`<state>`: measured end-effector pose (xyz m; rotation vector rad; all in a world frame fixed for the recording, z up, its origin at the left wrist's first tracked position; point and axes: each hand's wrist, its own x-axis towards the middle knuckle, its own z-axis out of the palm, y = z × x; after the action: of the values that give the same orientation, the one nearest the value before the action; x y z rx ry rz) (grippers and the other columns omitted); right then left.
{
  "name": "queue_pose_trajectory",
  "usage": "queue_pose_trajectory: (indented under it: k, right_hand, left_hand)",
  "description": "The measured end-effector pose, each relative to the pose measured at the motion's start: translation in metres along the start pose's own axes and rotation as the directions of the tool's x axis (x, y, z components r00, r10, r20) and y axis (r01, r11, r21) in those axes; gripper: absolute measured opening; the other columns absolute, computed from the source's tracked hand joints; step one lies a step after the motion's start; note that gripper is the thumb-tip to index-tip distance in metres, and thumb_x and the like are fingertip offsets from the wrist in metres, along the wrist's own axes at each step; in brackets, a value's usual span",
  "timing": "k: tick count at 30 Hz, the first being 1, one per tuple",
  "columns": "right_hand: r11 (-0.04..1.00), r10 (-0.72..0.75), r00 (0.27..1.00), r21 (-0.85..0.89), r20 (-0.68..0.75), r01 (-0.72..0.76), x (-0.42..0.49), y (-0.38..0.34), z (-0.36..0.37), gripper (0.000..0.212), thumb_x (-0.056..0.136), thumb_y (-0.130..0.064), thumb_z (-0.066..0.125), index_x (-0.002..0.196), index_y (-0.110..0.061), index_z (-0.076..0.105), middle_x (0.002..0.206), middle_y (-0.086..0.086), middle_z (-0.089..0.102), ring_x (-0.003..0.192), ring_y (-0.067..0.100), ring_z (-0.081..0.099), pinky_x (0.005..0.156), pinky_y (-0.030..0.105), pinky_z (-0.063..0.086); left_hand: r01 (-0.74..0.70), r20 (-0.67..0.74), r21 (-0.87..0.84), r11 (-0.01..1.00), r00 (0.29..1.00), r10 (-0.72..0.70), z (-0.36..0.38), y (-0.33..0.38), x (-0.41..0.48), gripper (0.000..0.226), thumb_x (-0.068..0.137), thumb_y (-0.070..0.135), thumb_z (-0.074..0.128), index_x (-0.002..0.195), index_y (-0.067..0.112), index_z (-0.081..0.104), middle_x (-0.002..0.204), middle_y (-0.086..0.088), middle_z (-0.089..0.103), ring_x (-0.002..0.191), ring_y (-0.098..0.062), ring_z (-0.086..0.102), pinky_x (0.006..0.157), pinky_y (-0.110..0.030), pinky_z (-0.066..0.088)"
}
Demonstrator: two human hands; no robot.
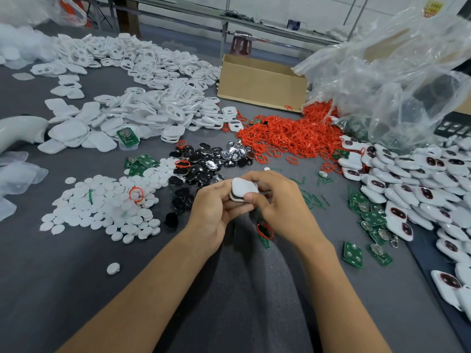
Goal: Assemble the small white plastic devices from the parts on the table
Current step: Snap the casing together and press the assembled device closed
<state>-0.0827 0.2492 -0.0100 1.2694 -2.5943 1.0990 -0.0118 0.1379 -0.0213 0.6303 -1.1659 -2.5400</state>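
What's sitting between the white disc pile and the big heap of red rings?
In the head view, a cluster of black and shiny silver pieces lies between the white disc pile and the red rings.

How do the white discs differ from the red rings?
The white discs are solid rounds; the red rings are open loops. The white discs spread in a low layer, while the red rings pile up tangled. Both lie loose on the grey table.
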Motion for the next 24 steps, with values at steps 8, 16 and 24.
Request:
queue_pose_trajectory:
  k: [8, 16, 24]
  right_hand:
    - [0.998, -0.025, 0.999, -0.05, 0.034, 0.026, -0.001, 0.0, 0.0, 0.023, 0.084, -0.016, 0.068, 0.106, -0.023, 0.065, 0.091, -0.01, 0.056, 0.088, 0.012, 0.051, 0.08, 0.037, 0.045]
    - [0.999, -0.014, 1.0, 0.046, -0.021, 0.015, -0.002, 0.003, 0.003, 0.032, 0.079, -0.011, 0.073, 0.108, -0.025, 0.072, 0.101, -0.008, 0.069, 0.093, 0.009, 0.061, 0.081, 0.033, 0.05]
    - [0.99, 0.092, 0.994, 0.111, -0.061, -0.085, -0.002, 0.004, 0.006, 0.037, 0.07, -0.005, 0.079, 0.103, -0.022, 0.075, 0.088, -0.011, 0.063, 0.074, -0.005, 0.056, 0.07, 0.01, 0.042]
  left_hand:
    - [-0.013, 0.004, 0.021, 1.0, 1.0, 0.013, 0.0, -0.001, -0.002, 0.031, 0.099, 0.003, 0.038, 0.087, 0.002, 0.067, 0.077, -0.008, 0.075, 0.066, -0.015, 0.071, 0.067, -0.03, 0.061]
    - [-0.024, -0.004, 0.042, 0.999, 1.0, 0.024, 0.0, -0.003, 0.001, 0.034, 0.103, 0.014, 0.041, 0.085, 0.001, 0.067, 0.074, -0.011, 0.074, 0.064, -0.016, 0.07, 0.064, -0.029, 0.061]
    - [-0.113, -0.024, 0.225, 0.968, 0.992, 0.122, 0.002, -0.01, 0.002, 0.025, 0.1, 0.011, 0.049, 0.094, -0.002, 0.07, 0.093, -0.022, 0.071, 0.07, -0.017, 0.066, 0.067, -0.028, 0.061]
